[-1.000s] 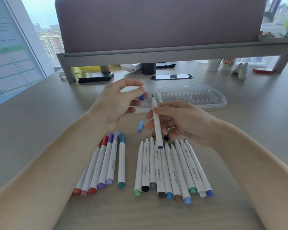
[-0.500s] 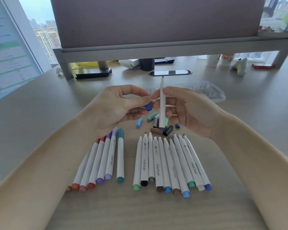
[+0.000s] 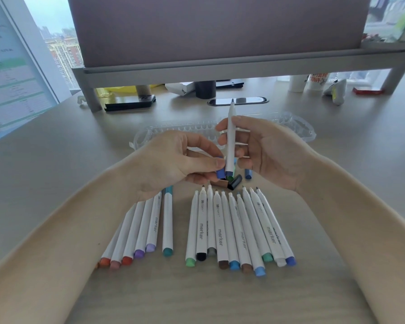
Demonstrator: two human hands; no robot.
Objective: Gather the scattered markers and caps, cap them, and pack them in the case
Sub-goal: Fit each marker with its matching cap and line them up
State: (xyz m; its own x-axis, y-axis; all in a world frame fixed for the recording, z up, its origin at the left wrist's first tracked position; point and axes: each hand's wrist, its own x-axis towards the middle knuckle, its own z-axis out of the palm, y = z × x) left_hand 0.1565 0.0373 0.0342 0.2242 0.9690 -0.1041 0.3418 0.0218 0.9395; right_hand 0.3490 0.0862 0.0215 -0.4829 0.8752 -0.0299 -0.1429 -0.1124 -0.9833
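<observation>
Desk [image 3: 56,183] pens [image 3: 220,230] read "marker"; left hand [image 3: 173,164] pinches blue cap [image 3: 220,173], right hand [image 3: 271,153] grips marker [image 3: 230,136].

Daylight from a city-view window [image 3: 61,45] beyond the far left corner lights a pale wooden desk [image 3: 56,164], its far edge carrying a grey riser [image 3: 220,69] under a mauve panel [image 3: 220,26].

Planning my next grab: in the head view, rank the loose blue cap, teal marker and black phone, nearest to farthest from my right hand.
1. loose blue cap, right beside the right hand.
2. teal marker, lying further left and nearer you.
3. black phone, far back left, under the shelf.
</observation>
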